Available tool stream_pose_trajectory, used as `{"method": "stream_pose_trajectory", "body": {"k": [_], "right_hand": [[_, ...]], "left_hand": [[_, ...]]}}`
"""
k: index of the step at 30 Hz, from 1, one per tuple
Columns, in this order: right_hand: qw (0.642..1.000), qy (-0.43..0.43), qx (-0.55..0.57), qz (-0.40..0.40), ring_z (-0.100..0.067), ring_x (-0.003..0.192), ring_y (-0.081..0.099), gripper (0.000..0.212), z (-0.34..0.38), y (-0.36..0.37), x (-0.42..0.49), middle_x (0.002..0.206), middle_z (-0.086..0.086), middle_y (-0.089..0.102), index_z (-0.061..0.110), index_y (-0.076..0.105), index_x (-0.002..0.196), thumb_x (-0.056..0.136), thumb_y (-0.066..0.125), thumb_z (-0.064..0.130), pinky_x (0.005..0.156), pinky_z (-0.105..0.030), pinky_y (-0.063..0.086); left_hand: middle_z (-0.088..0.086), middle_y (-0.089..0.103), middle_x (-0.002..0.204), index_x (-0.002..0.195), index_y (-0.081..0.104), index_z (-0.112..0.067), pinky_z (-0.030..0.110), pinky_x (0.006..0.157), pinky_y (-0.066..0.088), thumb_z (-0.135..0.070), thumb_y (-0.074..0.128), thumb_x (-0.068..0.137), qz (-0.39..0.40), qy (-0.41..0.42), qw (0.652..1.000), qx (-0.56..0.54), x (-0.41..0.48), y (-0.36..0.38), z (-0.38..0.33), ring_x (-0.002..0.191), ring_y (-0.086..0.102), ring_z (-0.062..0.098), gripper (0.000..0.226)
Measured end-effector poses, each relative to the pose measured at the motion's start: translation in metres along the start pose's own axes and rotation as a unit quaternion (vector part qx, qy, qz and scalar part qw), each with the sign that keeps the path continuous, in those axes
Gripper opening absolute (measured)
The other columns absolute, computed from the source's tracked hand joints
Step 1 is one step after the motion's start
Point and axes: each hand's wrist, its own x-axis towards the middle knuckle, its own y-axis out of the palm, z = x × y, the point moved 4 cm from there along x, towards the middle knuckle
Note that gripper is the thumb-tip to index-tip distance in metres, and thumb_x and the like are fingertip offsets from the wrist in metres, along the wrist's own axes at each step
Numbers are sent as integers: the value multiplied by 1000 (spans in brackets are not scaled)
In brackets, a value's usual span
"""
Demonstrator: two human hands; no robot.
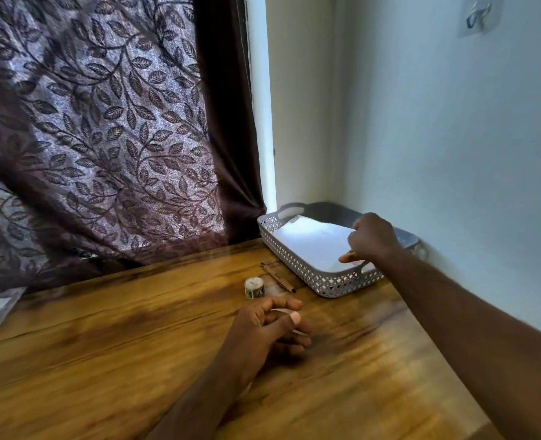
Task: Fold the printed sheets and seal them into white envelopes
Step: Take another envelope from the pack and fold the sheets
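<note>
A grey perforated basket (297, 258) stands at the table's back right corner against the wall. It holds a stack of white paper (310, 246); I cannot tell sheets from envelopes. My right hand (369, 238) reaches into the basket from the right, its fingers pinched on the near right edge of the top white sheet. My left hand (269, 325) rests on the wooden table (104, 344) in front of the basket with its fingers curled. A thin white paper edge (281, 310) shows between its fingers, blurred.
A small roll of patterned tape (254, 288) stands upright left of the basket, with a brown pen (278, 277) lying beside it. A leaf-patterned curtain (104, 138) hangs behind the table's far edge. A white wall (453, 154) runs along the right side.
</note>
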Motion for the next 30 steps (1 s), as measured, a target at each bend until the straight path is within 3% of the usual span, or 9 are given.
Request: {"method": "stream_pose_trajectory", "body": {"k": [3,6,8,10,14,18,24,30], "right_hand": [[997,-19,-75,10,-8,36,53,32,4,4,4,60,-10,66,8,44,66,93,59,2,26,-13,26],[988,-32,-147,21,-6,33,50,30,8,10,6,41,-1,58,7,47,67,95,55,1,30,-16,30],[984,-34,-171,25,-12,40,61,26,7,14,9,54,-6,64,7,50,69,94,52,-1,37,-17,39],[976,-47,-211,35,-25,65,72,26,8,20,11,80,-15,73,7,50,70,94,51,-2,57,-25,54],[955,-68,-284,60,-33,94,66,15,9,32,18,108,-17,70,2,64,95,92,49,0,69,-32,47],[940,-72,-325,70,-32,97,65,12,4,40,24,110,-16,68,8,58,88,93,49,2,69,-33,47],[936,-57,-338,81,-33,111,64,26,2,45,37,123,-17,67,1,66,116,96,52,10,75,-32,46],[939,-44,-323,113,-31,101,66,25,7,56,34,119,-19,68,-4,64,117,98,50,6,76,-33,50]], "left_hand": [[26,73,97,115,62,-1,39,71,60,-5,64,93,8,3,1000,6,0,0,-1,82,71,34,23],[24,74,97,116,63,-3,38,72,60,-5,64,93,13,3,1000,7,0,-1,-2,83,71,34,23],[25,74,97,116,63,-3,38,72,60,-5,64,92,11,2,1000,2,1,-1,-1,82,71,34,24],[25,73,98,117,63,-3,38,72,60,-5,65,92,9,3,1000,2,2,-2,0,82,71,33,25],[19,74,102,118,63,-5,40,74,59,-4,66,91,-1,13,1000,20,5,-4,3,84,72,33,27],[15,73,106,118,65,-7,38,70,57,-3,66,91,-21,22,999,30,8,-6,5,85,72,34,27],[14,73,105,119,64,-9,39,70,57,-3,65,92,-29,20,999,35,7,-4,5,84,71,33,27],[13,76,96,115,66,-13,44,77,58,-5,64,95,-56,14,997,51,6,-8,4,91,69,47,21]]}}
